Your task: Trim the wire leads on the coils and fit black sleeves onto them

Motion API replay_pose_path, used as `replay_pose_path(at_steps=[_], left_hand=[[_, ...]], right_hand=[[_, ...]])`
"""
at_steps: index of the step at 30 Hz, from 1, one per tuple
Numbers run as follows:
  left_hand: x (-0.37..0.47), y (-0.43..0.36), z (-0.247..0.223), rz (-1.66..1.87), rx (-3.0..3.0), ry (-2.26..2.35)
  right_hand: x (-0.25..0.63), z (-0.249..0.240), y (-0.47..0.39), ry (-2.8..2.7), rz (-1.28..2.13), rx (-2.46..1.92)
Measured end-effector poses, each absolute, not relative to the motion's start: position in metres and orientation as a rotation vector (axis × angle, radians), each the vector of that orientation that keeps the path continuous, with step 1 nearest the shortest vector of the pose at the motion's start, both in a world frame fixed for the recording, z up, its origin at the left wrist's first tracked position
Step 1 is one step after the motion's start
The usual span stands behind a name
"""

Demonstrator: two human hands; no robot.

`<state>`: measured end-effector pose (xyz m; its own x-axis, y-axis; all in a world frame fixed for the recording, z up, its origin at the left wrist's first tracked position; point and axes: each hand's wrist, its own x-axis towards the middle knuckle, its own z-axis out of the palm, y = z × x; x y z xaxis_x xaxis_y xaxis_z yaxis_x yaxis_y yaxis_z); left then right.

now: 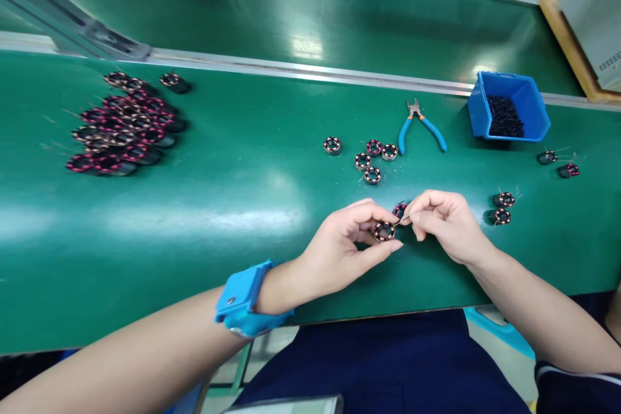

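Observation:
Between the thumb and fingers of my left hand (pixel 347 242) is a small ring-shaped motor stator (pixel 384 231) with copper windings, its open face turned up toward me. My right hand (pixel 444 223) pinches a thin wire end (pixel 402 220) at the stator's right edge; a dark piece at the fingertips is too small to make out. Just behind the held one, a stator with red windings (pixel 400 209) sits on the green table, partly hidden by my fingers. A blue band (pixel 252 297) is around my left wrist.
Several loose stators (pixel 372 174) lie beyond my hands, near blue-handled cutting pliers (pixel 422 129). A blue bin (pixel 509 107) of small black pieces stands at the back right. More stators (pixel 502 215) lie at right, and a large cluster (pixel 123 129) at left. A metal rail (pixel 291 70) crosses behind.

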<state>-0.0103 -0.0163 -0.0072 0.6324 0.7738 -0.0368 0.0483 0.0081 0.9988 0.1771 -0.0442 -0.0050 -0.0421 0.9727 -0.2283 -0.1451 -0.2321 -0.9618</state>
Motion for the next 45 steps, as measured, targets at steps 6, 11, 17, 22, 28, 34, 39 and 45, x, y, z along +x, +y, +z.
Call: replay_pose_path(at_steps=[6,11,17,22,28,34,39,45], left_hand=[[-0.011,-0.017,-0.007,0.643,1.477,0.74],[-0.01,-0.016,-0.007,0.642,1.492,0.732],[-0.01,-0.016,-0.007,0.643,1.463,0.748],[-0.01,-0.015,-0.005,0.635,1.469,0.751],[-0.012,-0.017,-0.006,0.626,1.517,0.696],[-0.012,-0.019,-0.009,0.716,1.576,0.638],[-0.013,-0.022,-0.013,0.737,1.706,0.656],[-0.02,-0.004,-0.021,0.79,2.294,0.897]], right_hand=[[0.177,-0.005,-0.045,-0.99,1.465,-1.245],[0.176,-0.006,-0.047,-1.048,1.483,-1.242],[0.175,-0.004,-0.053,-1.358,1.293,-1.261],[0.178,-0.001,-0.054,-1.774,0.86,-1.17],[0.176,-0.007,-0.054,-1.923,0.586,-1.126],[0.175,-0.007,-0.058,-1.974,0.526,-1.094],[0.17,-0.01,-0.063,-2.058,0.446,-1.12],[0.195,0.007,-0.047,-2.032,0.241,-1.167]])
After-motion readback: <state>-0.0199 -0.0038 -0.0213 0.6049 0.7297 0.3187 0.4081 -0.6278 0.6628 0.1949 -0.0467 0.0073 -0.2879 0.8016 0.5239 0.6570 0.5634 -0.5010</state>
